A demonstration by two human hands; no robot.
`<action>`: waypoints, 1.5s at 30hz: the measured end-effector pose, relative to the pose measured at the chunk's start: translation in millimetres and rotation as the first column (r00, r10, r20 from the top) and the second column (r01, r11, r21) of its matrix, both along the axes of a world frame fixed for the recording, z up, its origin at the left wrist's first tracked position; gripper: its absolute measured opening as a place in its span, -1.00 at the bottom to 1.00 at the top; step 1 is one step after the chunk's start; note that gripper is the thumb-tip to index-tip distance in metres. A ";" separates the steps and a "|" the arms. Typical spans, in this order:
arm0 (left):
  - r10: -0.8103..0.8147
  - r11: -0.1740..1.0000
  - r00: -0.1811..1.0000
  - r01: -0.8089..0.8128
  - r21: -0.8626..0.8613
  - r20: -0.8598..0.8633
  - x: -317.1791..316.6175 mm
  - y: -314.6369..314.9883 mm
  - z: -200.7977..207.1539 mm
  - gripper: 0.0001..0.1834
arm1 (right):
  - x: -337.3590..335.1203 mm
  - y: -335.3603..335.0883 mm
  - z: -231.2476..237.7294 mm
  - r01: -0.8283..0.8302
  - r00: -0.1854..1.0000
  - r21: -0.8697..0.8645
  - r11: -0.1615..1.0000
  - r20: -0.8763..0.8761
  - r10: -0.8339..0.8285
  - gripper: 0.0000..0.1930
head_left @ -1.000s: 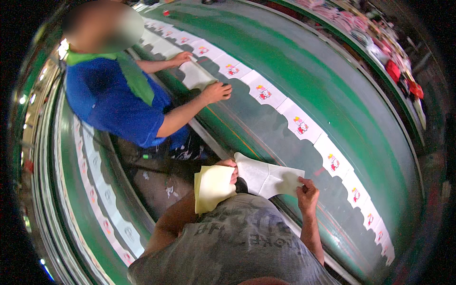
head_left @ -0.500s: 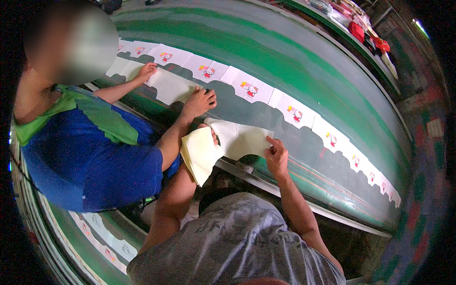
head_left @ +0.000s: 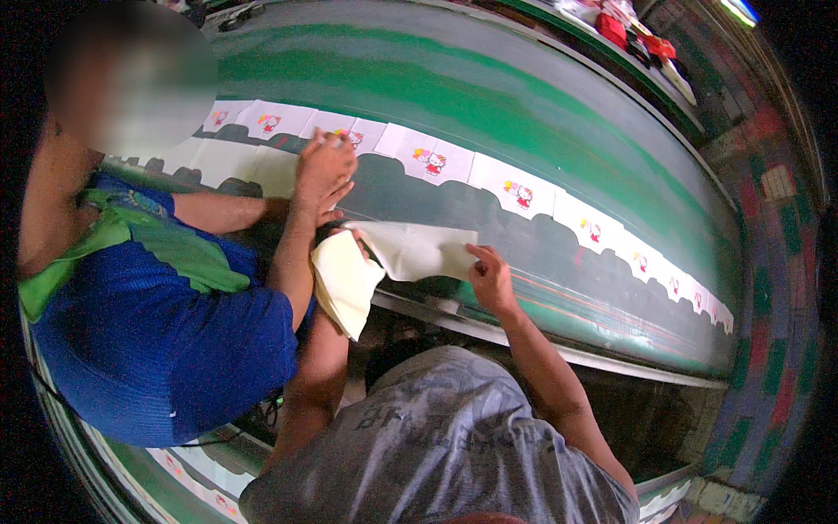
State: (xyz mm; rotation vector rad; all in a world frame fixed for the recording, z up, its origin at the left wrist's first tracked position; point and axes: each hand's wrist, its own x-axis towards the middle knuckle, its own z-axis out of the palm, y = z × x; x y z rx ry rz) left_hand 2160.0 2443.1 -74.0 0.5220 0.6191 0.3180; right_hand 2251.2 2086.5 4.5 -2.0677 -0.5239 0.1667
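Note:
A cream, thin fabric piece [head_left: 432,251] is stretched just above the near side of the long green table [head_left: 611,306]. My right hand [head_left: 492,278] pinches its right corner between thumb and fingers. My left hand [head_left: 359,245] is at its left end, mostly hidden behind a folded stack of pale yellow fabric pieces [head_left: 346,284]. That stack hangs over the hand and wrist, gripped there. Close beyond my left hand, a co-worker's hands [head_left: 325,170] are close together over the table. Cream pieces [head_left: 231,164] lie flat to the left of them.
Along the table runs a row of white pieces [head_left: 449,157] printed with a cartoon figure and balloons. Dark notched shapes [head_left: 476,201] border the row. The co-worker in a blue shirt [head_left: 188,323] stands tight against my left side. Red and white items [head_left: 624,31] lie on a far surface.
The co-worker's hands have left the cream piece they were holding, which now lies flat, and come together nearer my left hand. My hands still stretch the same piece. The view has shifted slightly.

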 end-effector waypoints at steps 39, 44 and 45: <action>-0.717 -0.107 0.670 0.165 0.980 -0.191 -61.7 -361.8 171.5 -0.68 | -94.4 -222.5 124.3 0.090 0.962 0.090 0.992 -0.265 -0.064 -0.89; -0.763 0.057 0.618 0.357 0.932 -0.190 -63.0 -373.1 156.2 -0.67 | -93.1 -236.6 117.6 0.139 0.855 0.278 0.951 -0.518 0.027 -0.82; -0.771 0.101 0.609 0.405 0.909 -0.186 -62.2 -372.8 152.1 -0.67 | -92.3 -236.3 113.2 0.123 0.851 0.279 0.952 -0.523 0.043 -0.83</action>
